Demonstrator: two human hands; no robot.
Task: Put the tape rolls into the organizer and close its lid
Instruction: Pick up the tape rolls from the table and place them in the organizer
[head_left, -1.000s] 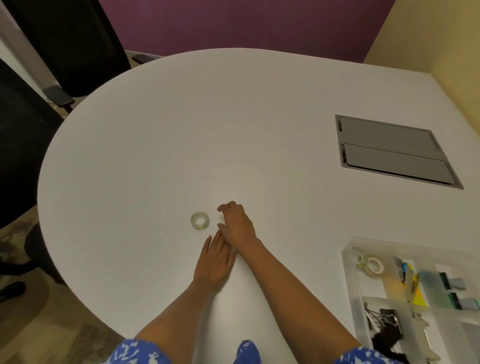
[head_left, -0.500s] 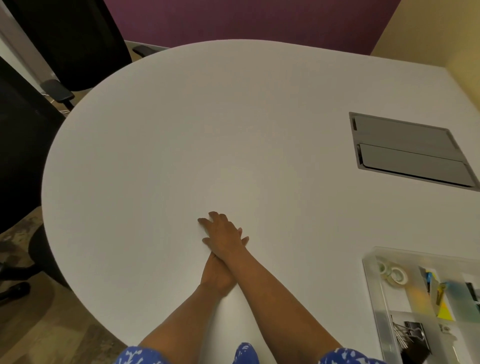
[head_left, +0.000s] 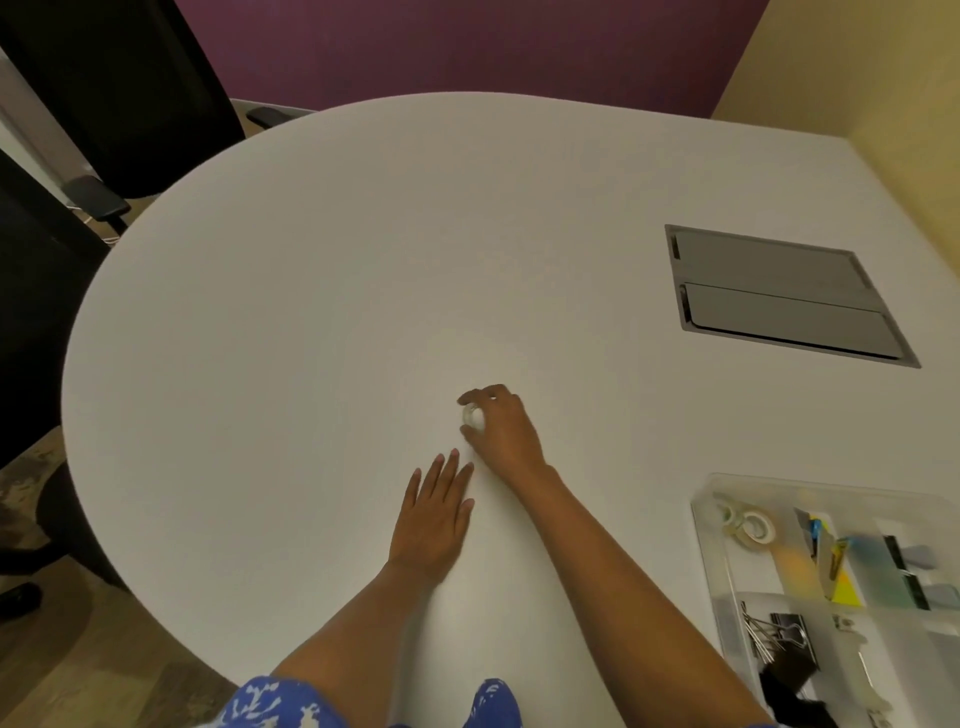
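Observation:
A small pale tape roll (head_left: 472, 417) sits between the thumb and fingers of my right hand (head_left: 501, 428), just above the white table (head_left: 322, 291). Flat on the table, palm down and a little nearer to me, lies my left hand (head_left: 434, 514), fingers together and holding nothing. At the lower right stands the clear plastic organizer (head_left: 709, 540), its compartments uncovered. Two tape rolls (head_left: 750, 527) lie in its top-left compartment. Binder clips and coloured sticky notes fill other compartments. Its lid cannot be made out.
A grey cable hatch (head_left: 779, 296) is set into the table at the right. Black office chairs (head_left: 130, 93) stand beyond the table's far-left edge. A yellow wall borders the right side.
My right hand reached left over my left hand to the tape roll, closed on it and has drawn back to the right. My left hand slid slightly back toward me.

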